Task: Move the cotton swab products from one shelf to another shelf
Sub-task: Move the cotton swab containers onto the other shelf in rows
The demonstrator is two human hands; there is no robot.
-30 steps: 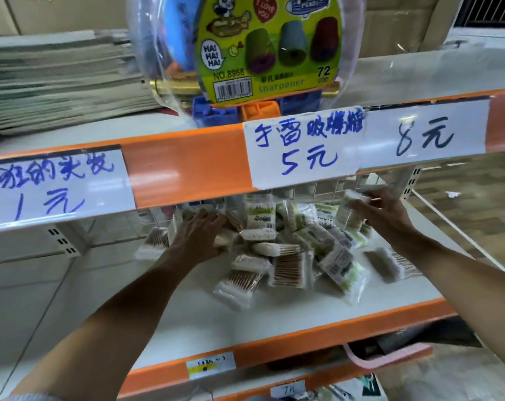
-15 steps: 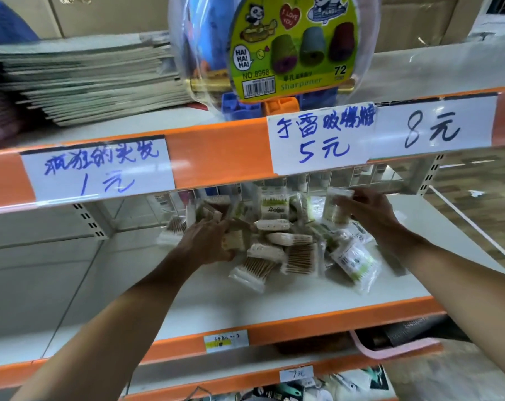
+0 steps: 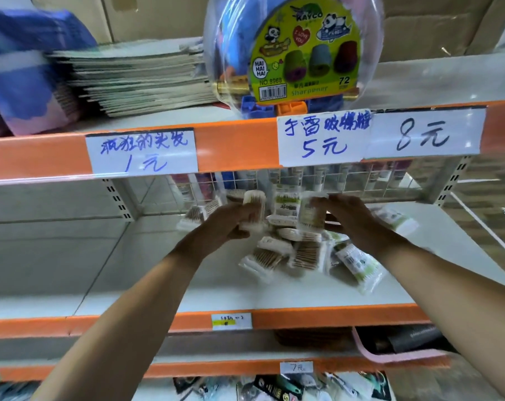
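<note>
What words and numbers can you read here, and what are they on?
"KAYCO", "I LOVE YOU", "HA! HA! HA!", "NO.8968", "Sharpener", "72": sharpener tub label.
"1元" under blue handwriting: left sign.
"5元" under blue handwriting: middle sign.
"8元": right sign.
"7元": bottom tag.
Yellow tag and swab packs: too blurred.

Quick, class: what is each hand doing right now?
Left hand: grips a cotton swab pack.
Right hand: grips another swab pack.

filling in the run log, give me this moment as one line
left hand: holds clear wooden-stick cotton swab pack | right hand: holds green-label swab pack | loose swab packs: on white middle shelf
</note>
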